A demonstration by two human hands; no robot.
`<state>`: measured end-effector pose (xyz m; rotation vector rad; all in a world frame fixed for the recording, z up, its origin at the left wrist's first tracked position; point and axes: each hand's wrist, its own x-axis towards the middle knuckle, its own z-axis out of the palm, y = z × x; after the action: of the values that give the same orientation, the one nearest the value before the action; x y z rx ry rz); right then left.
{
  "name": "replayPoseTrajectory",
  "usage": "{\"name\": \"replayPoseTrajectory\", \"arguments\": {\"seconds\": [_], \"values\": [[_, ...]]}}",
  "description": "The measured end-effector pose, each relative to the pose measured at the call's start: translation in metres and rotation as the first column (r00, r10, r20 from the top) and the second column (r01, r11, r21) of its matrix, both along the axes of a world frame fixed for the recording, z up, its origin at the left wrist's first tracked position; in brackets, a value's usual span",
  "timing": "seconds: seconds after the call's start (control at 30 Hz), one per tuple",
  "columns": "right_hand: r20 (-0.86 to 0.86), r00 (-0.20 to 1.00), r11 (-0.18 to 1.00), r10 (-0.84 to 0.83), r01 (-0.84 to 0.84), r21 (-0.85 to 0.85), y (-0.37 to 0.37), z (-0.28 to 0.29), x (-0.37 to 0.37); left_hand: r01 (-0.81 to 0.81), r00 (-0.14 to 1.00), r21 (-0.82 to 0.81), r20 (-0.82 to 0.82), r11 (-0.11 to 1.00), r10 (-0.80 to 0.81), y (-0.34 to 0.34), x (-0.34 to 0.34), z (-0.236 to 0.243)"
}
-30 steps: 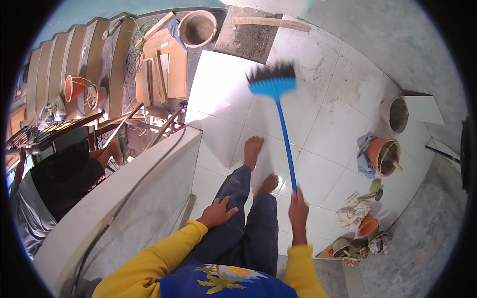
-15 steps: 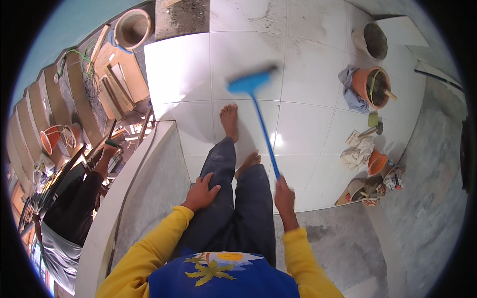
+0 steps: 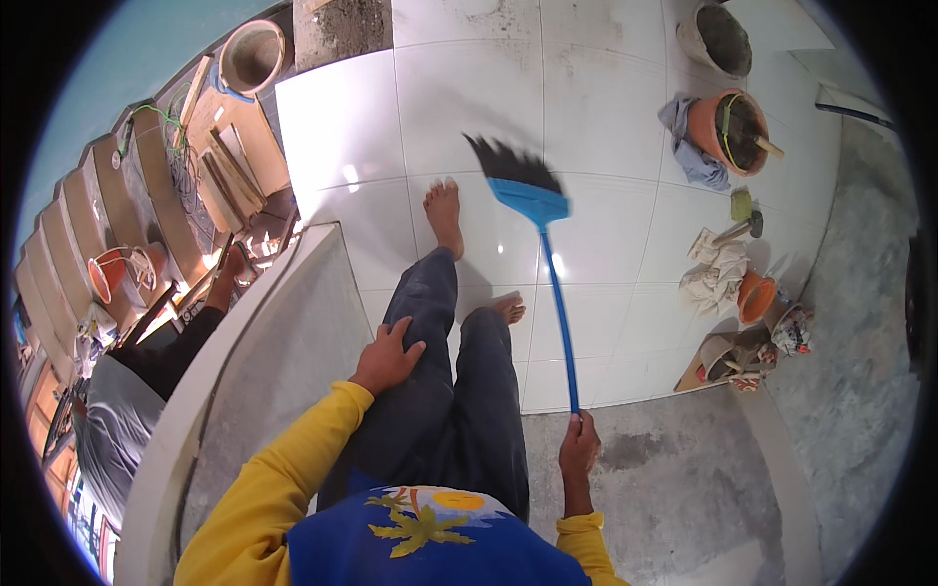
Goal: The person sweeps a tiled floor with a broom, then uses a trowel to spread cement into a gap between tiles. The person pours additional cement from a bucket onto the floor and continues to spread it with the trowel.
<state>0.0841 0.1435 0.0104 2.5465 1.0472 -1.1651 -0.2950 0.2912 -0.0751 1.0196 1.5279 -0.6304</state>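
A blue broom [image 3: 559, 313] with black bristles is in my right hand [image 3: 579, 442], whose fingers wrap round the end of its handle. The broom's head [image 3: 528, 198] is over the white tiled floor [image 3: 479, 98], ahead of my bare feet, its bristles pointing away and to the left. Whether the bristles touch the tiles I cannot tell. My left hand [image 3: 388, 357] rests on my left thigh with its fingers spread and holds nothing.
Buckets [image 3: 720, 41], an orange bucket [image 3: 728, 129], a hammer [image 3: 741, 230], cloth [image 3: 716, 271] and small containers stand along the right. A low wall [image 3: 274, 342] runs on my left. Beyond it are stairs [image 3: 88, 205], planks [image 3: 227, 181] and another person [image 3: 137, 391].
My right hand has drawn back toward me, bringing the broom nearer and to the right. Its head has turned, with the bristles now fanned out. My left hand stays on the thigh.
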Motion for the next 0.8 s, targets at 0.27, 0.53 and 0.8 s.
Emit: {"name": "replayPoseTrajectory", "arguments": {"seconds": [0.27, 0.53, 0.8], "values": [[-0.143, 0.948, 0.933, -0.285, 0.24, -0.27, -0.059, -0.063, 0.038, 0.049, 0.997, 0.098, -0.061, 0.994, -0.044, -0.078, 0.035, -0.002], [-0.129, 0.952, 0.943, -0.277, 0.243, -0.228, -0.236, -0.092, 0.053, -0.03, 0.998, 0.251, -0.042, 0.968, 0.041, -0.11, 0.058, 0.013], [-0.07, 0.997, 0.998, 0.025, -0.029, -0.063, 0.019, -0.145, 0.047, 0.002, 1.0, 0.102, 0.002, 0.995, -0.002, -0.085, 0.064, -0.001]]}}
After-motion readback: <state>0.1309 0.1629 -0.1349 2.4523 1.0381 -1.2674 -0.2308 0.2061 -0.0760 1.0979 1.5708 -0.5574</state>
